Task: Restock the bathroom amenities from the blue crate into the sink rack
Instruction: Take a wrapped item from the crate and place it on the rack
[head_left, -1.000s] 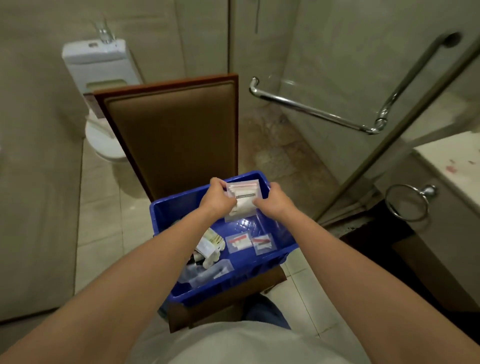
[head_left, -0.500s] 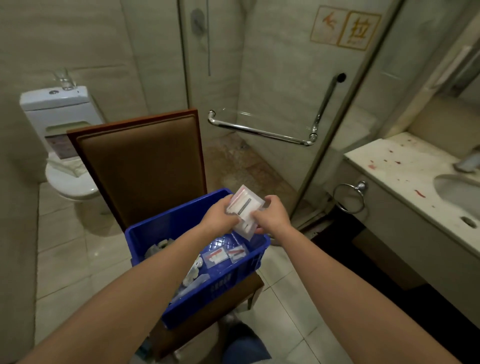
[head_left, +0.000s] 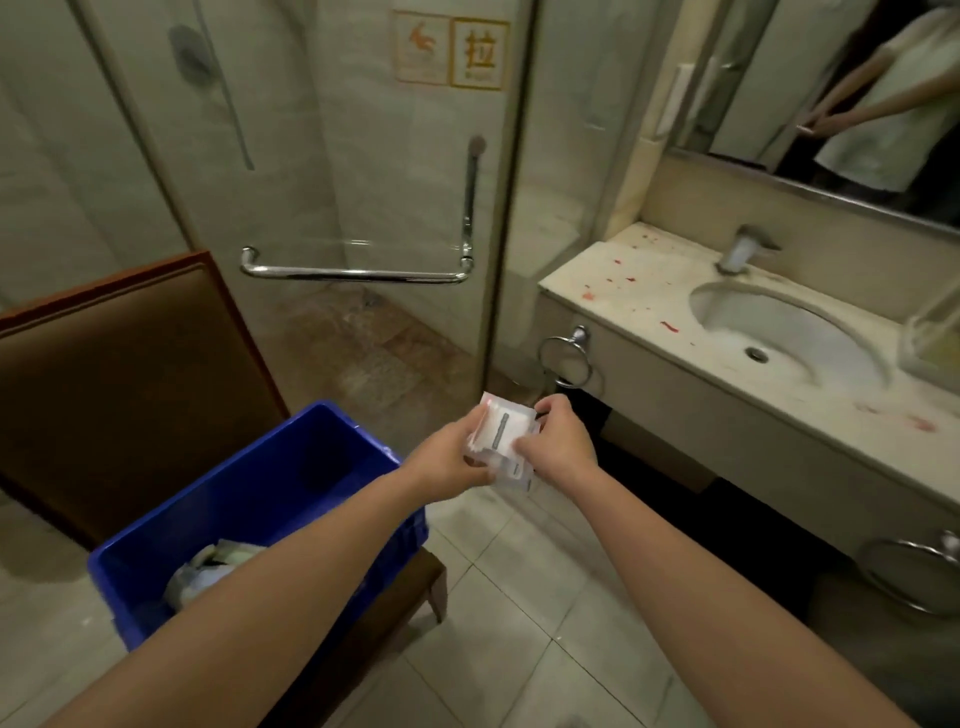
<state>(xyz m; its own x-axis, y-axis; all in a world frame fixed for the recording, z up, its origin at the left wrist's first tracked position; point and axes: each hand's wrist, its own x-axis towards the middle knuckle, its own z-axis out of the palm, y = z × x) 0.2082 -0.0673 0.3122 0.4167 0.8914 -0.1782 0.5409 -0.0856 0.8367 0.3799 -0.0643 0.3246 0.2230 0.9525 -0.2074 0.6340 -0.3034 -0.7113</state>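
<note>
Carried off the blue crate (head_left: 260, 493), the stack of clear sachets (head_left: 501, 436) is now hanging over the floor tiles (head_left: 519, 597) toward the sink counter (head_left: 623, 291); the left hand (head_left: 447, 462) and right hand (head_left: 558, 441) are both pinching its edges.

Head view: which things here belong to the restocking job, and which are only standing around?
Job: blue crate, packets gripped by left hand and right hand, clear holder beside the sink, probably the rack.
Not the job: chair under the crate, shower door handle, towel ring, tap, mirror.
</note>
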